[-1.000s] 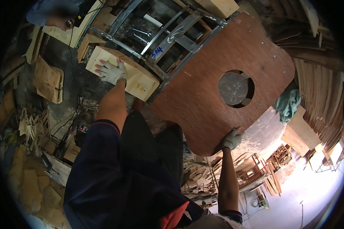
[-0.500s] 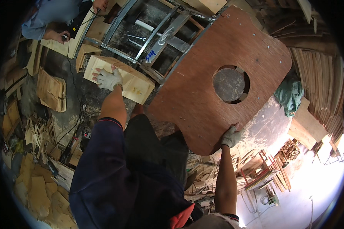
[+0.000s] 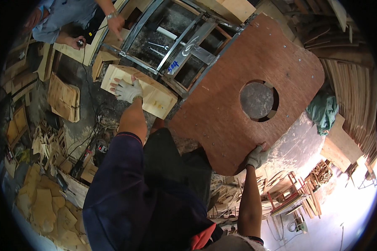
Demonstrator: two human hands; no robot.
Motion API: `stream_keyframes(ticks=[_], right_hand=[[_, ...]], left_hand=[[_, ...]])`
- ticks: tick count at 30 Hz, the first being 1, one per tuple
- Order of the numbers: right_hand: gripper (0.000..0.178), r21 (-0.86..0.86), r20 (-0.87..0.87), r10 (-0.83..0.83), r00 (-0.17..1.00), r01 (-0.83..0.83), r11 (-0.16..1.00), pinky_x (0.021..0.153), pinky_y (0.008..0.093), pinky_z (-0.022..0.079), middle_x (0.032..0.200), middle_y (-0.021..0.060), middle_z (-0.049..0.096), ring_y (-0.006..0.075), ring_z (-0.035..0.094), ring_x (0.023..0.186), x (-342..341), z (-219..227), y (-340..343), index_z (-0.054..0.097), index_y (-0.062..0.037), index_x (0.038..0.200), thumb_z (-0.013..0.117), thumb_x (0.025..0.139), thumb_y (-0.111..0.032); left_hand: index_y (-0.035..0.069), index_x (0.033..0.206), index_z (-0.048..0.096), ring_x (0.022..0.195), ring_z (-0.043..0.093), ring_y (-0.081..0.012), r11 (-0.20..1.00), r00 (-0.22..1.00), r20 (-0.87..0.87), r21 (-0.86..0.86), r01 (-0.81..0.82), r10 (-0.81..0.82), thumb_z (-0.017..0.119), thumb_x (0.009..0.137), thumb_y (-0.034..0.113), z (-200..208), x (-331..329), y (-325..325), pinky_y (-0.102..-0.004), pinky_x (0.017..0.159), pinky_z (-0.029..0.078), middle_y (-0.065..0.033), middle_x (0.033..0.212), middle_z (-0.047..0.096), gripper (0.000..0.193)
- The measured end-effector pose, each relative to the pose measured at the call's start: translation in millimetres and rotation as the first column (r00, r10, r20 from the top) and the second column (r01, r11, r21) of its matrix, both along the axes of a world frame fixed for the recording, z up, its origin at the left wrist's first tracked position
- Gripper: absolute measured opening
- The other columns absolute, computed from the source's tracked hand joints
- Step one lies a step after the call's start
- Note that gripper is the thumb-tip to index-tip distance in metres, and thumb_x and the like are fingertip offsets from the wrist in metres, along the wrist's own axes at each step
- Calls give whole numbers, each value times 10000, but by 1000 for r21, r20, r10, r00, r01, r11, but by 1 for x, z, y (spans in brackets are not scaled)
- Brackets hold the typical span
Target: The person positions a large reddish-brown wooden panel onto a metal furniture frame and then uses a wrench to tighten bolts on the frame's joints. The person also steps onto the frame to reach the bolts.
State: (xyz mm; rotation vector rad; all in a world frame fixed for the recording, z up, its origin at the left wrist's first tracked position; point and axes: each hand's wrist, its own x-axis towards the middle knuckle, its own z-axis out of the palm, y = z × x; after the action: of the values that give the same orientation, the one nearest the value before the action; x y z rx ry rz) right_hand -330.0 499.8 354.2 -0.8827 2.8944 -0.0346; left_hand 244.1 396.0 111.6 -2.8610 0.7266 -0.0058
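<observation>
My left hand (image 3: 127, 90), in a pale fingerless glove, lies flat with fingers spread on a light wooden box-like piece (image 3: 157, 100). My right hand (image 3: 256, 157), gloved the same way, grips the near right edge of a large reddish-brown plywood panel (image 3: 213, 96); some of its fingers are hidden at the edge. The panel has rounded corners, several screws and a round hole showing a grey surface below. Its far left side adjoins a metal frame (image 3: 139, 62) with wooden slats.
At the upper left a co-worker's hand (image 3: 116, 26) extends over the frame; the other holds a small dark object (image 3: 80, 42) with a cord. Two wrenches (image 3: 158, 48) lie within the frame. Scrap wood (image 3: 42, 209), stacked boards (image 3: 347, 96) and a green bag (image 3: 322, 113) surround the work.
The view has shifted slightly, so the scene sits farther right and lower. The co-worker's upper hand has reached out over the frame with a finger extended. My hands keep their places on the wood.
</observation>
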Motion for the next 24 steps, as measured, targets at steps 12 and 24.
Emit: stream_keyframes(ticks=[12,24], right_hand=[[834,27,-7,-20,1000,20,999,941,546,497,1201,357,674,523,642,1118,10,11,-6,536,69,1424,431,1012,-649],[835,60,-19,-1,1000,3,998,956,552,483,1242,390,643,534,629,1147,19,18,-13,458,73,1493,439,1027,-620]], left_hand=[[104,1662,176,1581,87,-464,999,998,-57,-45,-4,2,449,956,744,8,0,-1,-662,1185,214,-289,1710,83,992],[93,1650,212,1537,197,-480,999,995,-104,-52,-13,7,482,958,696,9,1,0,-667,1168,231,-296,1683,166,956]])
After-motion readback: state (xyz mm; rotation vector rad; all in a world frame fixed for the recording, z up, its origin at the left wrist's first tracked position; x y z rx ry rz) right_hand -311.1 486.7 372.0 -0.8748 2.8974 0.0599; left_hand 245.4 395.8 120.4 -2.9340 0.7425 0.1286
